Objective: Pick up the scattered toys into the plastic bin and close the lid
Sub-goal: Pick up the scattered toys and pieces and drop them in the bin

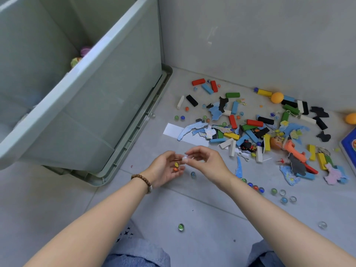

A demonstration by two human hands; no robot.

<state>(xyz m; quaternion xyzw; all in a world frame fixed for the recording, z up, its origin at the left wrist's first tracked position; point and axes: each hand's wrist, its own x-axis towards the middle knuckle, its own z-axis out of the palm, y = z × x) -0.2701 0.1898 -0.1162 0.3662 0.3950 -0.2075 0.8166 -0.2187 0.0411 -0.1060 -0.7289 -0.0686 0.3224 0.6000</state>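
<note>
My left hand [165, 168] is cupped palm up above the floor, with several small glass marbles [176, 166] resting in it. My right hand [204, 160] meets it from the right, its fingertips pinching a small clear marble [185, 158] over the left palm. The pale green plastic bin [107, 105] stands open at the left on its lid [138, 130], with two balls visible inside. Scattered toys [250, 130] cover the floor at the right: coloured wooden blocks, puzzle pieces, marbles and an orange ball [277, 97].
A row of marbles [256, 187] lies just right of my right wrist, a green one [180, 227] near my knees, a clear one [322, 225] further right. A white paper strip [173, 130] lies by the lid. A grey wall [250, 35] bounds the far side. A blue box [349, 145] is at the right edge.
</note>
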